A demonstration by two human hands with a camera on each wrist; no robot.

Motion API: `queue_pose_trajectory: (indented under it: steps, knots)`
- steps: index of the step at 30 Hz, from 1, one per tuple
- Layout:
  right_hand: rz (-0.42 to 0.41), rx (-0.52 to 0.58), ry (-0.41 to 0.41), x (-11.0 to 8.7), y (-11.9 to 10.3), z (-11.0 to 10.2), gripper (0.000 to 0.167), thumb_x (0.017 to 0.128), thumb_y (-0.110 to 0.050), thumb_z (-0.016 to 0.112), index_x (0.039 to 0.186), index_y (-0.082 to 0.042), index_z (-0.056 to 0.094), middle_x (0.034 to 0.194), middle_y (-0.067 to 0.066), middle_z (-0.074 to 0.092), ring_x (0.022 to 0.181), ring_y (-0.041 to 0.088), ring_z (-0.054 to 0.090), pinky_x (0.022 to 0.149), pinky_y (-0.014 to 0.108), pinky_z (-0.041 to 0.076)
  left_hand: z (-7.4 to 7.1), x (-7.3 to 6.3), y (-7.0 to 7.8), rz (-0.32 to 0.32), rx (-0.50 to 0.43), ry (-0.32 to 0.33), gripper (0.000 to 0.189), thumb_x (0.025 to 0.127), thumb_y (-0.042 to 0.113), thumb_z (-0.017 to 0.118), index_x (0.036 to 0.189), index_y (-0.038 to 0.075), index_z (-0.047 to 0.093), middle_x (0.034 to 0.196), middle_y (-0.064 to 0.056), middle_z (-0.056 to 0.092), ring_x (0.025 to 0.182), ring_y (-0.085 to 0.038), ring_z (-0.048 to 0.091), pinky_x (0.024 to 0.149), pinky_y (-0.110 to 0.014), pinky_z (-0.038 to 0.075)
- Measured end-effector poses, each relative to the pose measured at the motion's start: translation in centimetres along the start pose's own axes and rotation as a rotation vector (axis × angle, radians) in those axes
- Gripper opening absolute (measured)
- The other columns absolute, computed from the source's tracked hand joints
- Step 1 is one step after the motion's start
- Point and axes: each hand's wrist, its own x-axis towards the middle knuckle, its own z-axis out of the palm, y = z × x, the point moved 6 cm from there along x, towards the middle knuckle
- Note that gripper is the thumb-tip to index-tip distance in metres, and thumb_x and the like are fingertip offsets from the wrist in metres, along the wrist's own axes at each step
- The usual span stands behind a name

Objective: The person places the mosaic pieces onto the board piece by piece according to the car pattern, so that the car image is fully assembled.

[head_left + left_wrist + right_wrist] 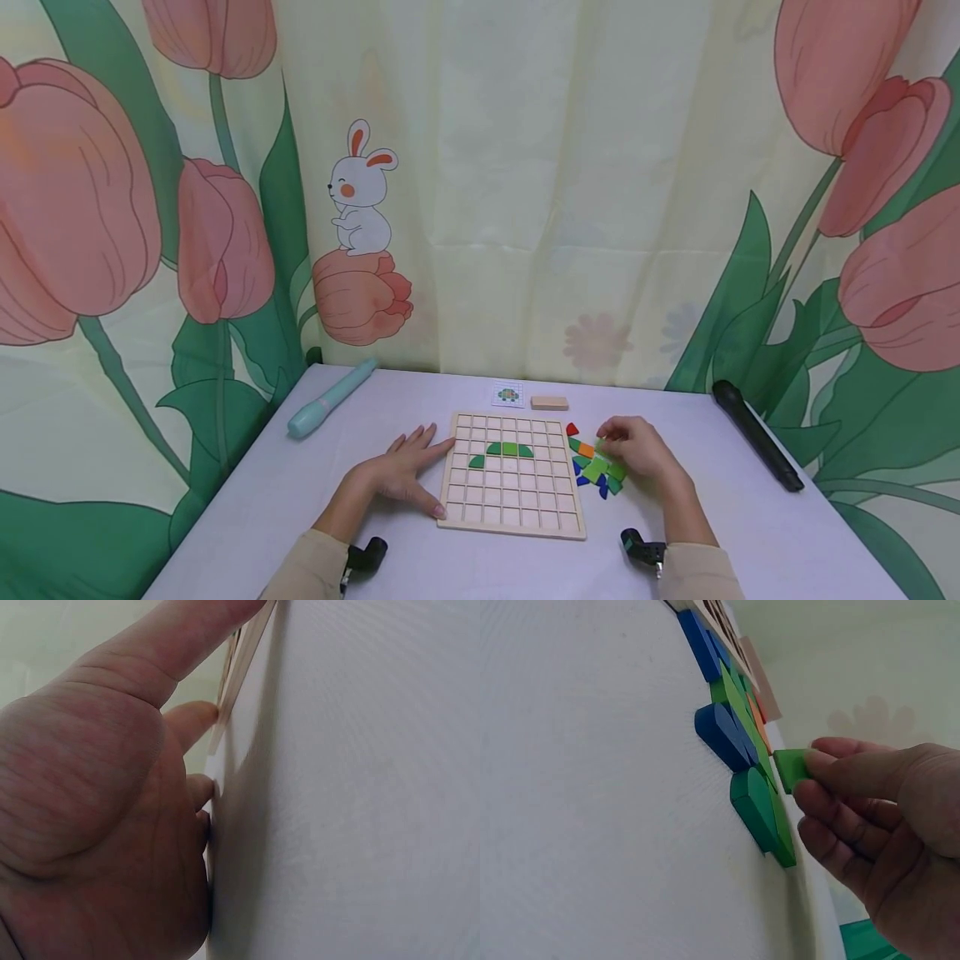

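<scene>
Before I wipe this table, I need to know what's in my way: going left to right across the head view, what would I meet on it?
Mint-green rod, left hand, wooden grid board, loose coloured tiles, right hand, black rod.

I can read no words, brands or numbers anywhere. The card at the far side of my bench carries a small printed figure, mostly green with some orange, over fine grid lines; any lettering on it is too small for me to tell. A pale mark on the teal stick is likewise too small to read.
</scene>
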Motion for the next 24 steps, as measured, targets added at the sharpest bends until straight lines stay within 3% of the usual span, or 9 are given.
queue_pose_trajectory:
  steps: [7, 14, 19, 24]
  knots:
    - [-0.068, 0.145, 0.048, 0.3, -1.2, -0.2, 0.027, 0.101, -0.011, 0.067, 0.127, -0.005, 0.072, 0.109, 0.012, 0.071, 0.089, 0.023, 0.067, 0.079, 0.025, 0.060, 0.0, 0.1, 0.0, -0.003, -0.003, -0.001, 0.121, 0.064, 0.068, 0.088, 0.165, 0.032, 0.031, 0.176, -0.014, 0.010, 0.164, -0.034, 0.001, 0.131, -0.059, 0.003]
    - [-0.116, 0.294, 0.076, 0.0, -2.7, 0.0, 0.036, 0.102, -0.015, 0.068, 0.134, 0.000, 0.066, 0.112, 0.017, 0.069, 0.092, 0.026, 0.076, 0.087, 0.034, 0.064, 0.0, 0.1, 0.0, -0.007, -0.007, -0.004, 0.121, 0.064, 0.067, 0.089, 0.164, 0.032, 0.032, 0.176, -0.015, 0.010, 0.164, -0.034, 0.001, 0.131, -0.059, 0.003]
    - [-0.133, 0.337, 0.042, 0.1, -3.3, 0.5, 0.039, 0.100, -0.009, 0.068, 0.138, -0.001, 0.063, 0.111, 0.016, 0.063, 0.100, 0.030, 0.076, 0.089, 0.030, 0.063, 0.0, 0.1, 0.0, -0.004, -0.017, -0.001, 0.121, 0.064, 0.067, 0.089, 0.164, 0.032, 0.032, 0.176, -0.015, 0.010, 0.164, -0.034, 0.001, 0.131, -0.059, 0.003]
    - [-0.140, 0.337, 0.046, 0.2, -4.0, 1.0, 0.040, 0.097, -0.014, 0.074, 0.135, -0.002, 0.066, 0.110, 0.014, 0.067, 0.099, 0.031, 0.075, 0.087, 0.028, 0.063, 0.0, 0.1, 0.0, -0.004, -0.015, 0.001, 0.120, 0.064, 0.066, 0.090, 0.164, 0.032, 0.033, 0.176, -0.015, 0.010, 0.164, -0.034, 0.001, 0.131, -0.059, 0.003]
